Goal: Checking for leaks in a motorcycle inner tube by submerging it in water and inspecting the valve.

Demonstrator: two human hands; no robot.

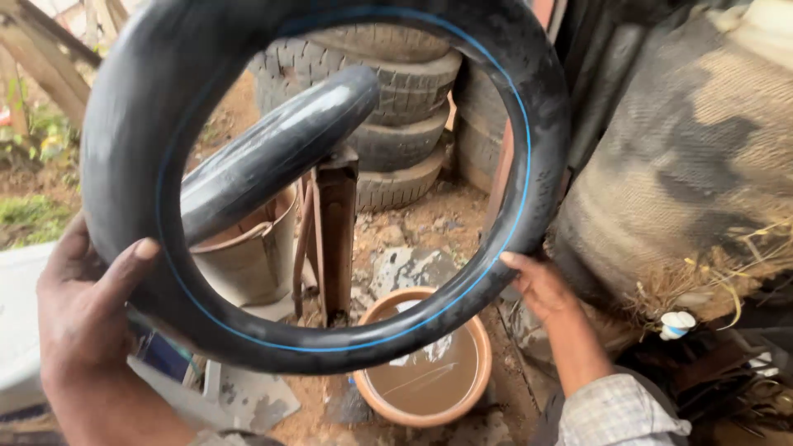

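Observation:
I hold an inflated black rubber inner tube [529, 124] with a thin blue line around its inner side, lifted upright in front of me. My left hand [87, 322] grips its lower left side, thumb over the front. My right hand [541, 285] holds its lower right edge, fingers behind the rubber. Below the tube stands an orange round basin [475, 363] of muddy water on the ground. Seen through the ring, a second black tube [273, 153] lies over a rusty metal stand [334, 231].
A metal bucket [248, 260] stands left of the stand. Worn tyres [405, 107] are stacked behind. A woven sack-covered bulk [686, 157] fills the right side, with dry grass and debris below it. The ground is dirt and stones.

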